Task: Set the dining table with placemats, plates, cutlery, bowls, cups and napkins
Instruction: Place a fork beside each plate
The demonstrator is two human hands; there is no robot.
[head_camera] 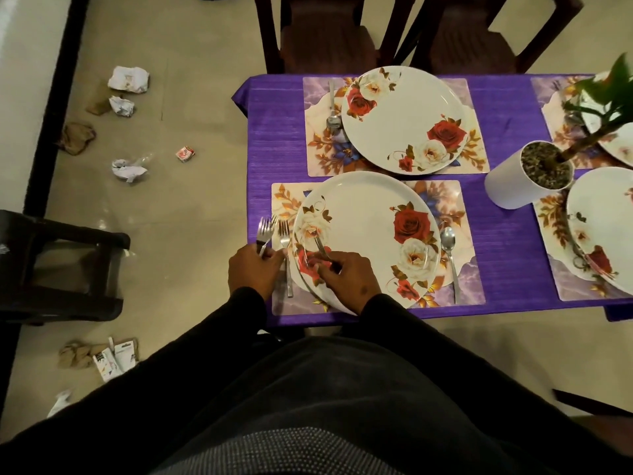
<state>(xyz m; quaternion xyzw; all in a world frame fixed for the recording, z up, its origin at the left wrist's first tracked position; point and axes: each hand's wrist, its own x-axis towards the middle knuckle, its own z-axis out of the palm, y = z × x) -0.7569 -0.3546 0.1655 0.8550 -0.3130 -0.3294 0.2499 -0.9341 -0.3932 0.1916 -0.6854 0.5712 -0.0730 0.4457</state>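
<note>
— Head view, item one: what do we list at the near place setting?

— Near plate (363, 234), rose-patterned, lying on the near placemat (442, 200) over the purple tablecloth (274, 149). A spoon (449, 248) lies on the mat just right of the plate; a fork (285, 248) lies on the mat just left of it.

— And our hands?

— Our left hand (253, 269) is clenched around a bundle of forks (265, 231), tines pointing away from us, at the table's left edge. Our right hand (346, 279) pinches a single fork (320, 246) over the plate's near-left rim; we cannot tell whether that fork touches the plate.

— Far setting?

— Far plate (404, 118) on the far placemat (318, 156), with a far spoon (332, 111) on the mat beside its left rim.

— Remainder?

— White plant pot (513, 186) right of centre, two further plates partly in view at the right edge, two dark chairs (325, 36) beyond the table, crumpled paper (128, 80) scattered on the floor.
</note>
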